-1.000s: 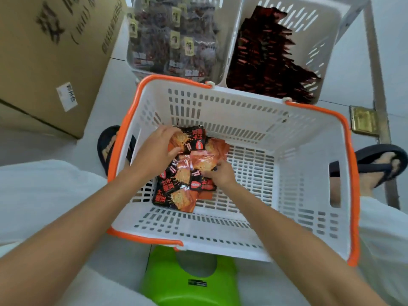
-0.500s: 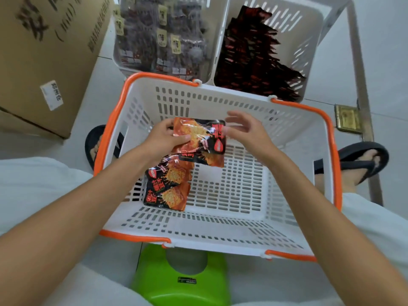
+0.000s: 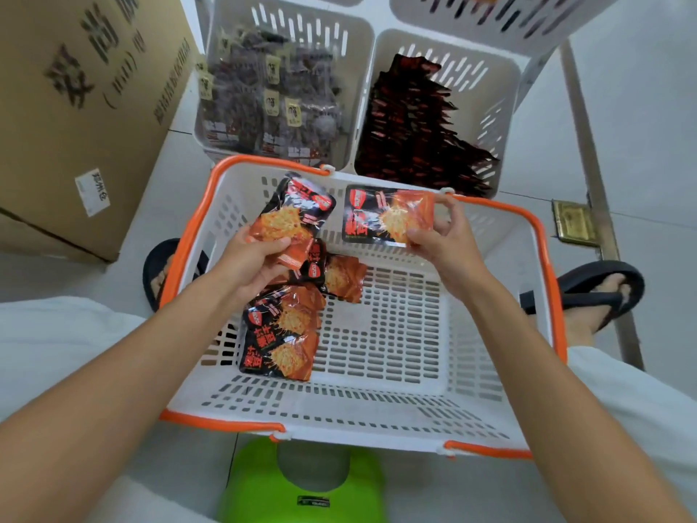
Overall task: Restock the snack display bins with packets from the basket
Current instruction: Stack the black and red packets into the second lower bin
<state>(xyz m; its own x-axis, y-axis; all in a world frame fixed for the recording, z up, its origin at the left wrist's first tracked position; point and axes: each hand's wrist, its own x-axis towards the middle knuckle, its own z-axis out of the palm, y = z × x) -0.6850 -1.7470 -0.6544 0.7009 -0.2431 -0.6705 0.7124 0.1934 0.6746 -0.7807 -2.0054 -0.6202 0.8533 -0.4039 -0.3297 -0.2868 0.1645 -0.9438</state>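
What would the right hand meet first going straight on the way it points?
Probably the basket's far rim, just past the right hand and its held packet. Depth is unclear: if the hand clears the rim, next is the dark red packets in the right bin.

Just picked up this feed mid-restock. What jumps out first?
The left hand grips an orange-and-black snack packet and the right hand pinches a second packet above the orange-rimmed basket. Loose packets lie on the basket floor, left side. Just beyond stand two white bins, the left bin and right bin, both holding dark packets.
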